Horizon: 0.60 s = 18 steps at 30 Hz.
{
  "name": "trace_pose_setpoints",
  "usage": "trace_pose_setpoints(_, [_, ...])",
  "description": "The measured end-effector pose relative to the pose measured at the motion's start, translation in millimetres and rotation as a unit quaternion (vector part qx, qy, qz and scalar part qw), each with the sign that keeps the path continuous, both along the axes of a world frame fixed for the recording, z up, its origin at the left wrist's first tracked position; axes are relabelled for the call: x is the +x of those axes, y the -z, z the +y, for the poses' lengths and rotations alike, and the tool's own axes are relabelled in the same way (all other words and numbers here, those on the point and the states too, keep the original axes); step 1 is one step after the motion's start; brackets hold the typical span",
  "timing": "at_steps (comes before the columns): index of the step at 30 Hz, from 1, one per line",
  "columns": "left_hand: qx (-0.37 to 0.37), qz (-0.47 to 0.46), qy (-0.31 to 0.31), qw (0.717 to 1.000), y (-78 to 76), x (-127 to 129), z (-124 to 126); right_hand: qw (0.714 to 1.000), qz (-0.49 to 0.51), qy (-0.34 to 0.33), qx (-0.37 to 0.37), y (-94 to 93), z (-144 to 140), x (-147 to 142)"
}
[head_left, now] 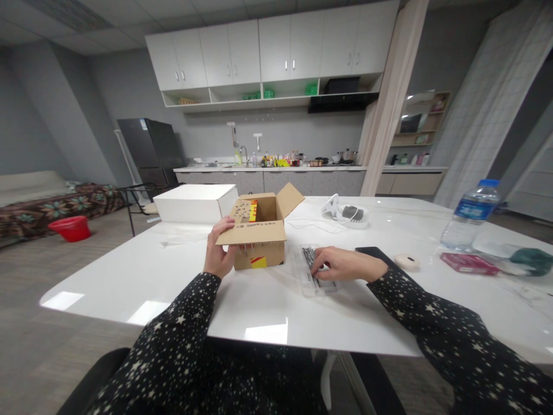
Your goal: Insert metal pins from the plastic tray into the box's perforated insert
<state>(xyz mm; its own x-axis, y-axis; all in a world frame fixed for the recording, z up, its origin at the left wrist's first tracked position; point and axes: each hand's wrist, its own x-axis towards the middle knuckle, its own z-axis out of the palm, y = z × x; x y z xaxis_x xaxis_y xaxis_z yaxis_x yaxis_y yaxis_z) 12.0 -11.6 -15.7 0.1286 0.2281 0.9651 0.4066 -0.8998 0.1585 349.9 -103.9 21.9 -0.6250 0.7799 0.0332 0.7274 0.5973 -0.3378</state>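
A studio flat with an open kitchen is showing: beyond the left hand (219, 253) wall cabinets (268, 52), a cluttered counter (276, 168) and a fridge (149, 151) are standing; a sofa (52, 202) is lying far to its left.

No writing can be read: the water bottle (470, 214) has a blue label, perhaps printed (too blurred), and the cardboard box (259, 230) shows only red-yellow patches.

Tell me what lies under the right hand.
The right hand rests on a clear tray of metal pieces on the table. The pieces beneath the palm are hidden.
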Motion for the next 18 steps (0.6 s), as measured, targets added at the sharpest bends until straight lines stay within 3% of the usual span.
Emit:
trace_pose_setpoints(7, [-0.005, 0.001, -0.003, 1.0, -0.5, 0.4, -0.6, 1.0, -0.008, 0.011, -0.01, 0.9, -0.3, -0.7])
trace_pose_setpoints(14, [-0.009, 0.004, -0.016, 1.0, -1.4, 1.0, -1.1, 0.995, -0.012, 0.018, -0.094, -3.1, -1.4, -4.0])
trace_pose_setpoints(18, [-0.004, 0.0, -0.008, 1.0, -1.6, 1.3, -1.4, 0.992, -0.041, 0.051, -0.107, -2.9, -0.6, -3.4])
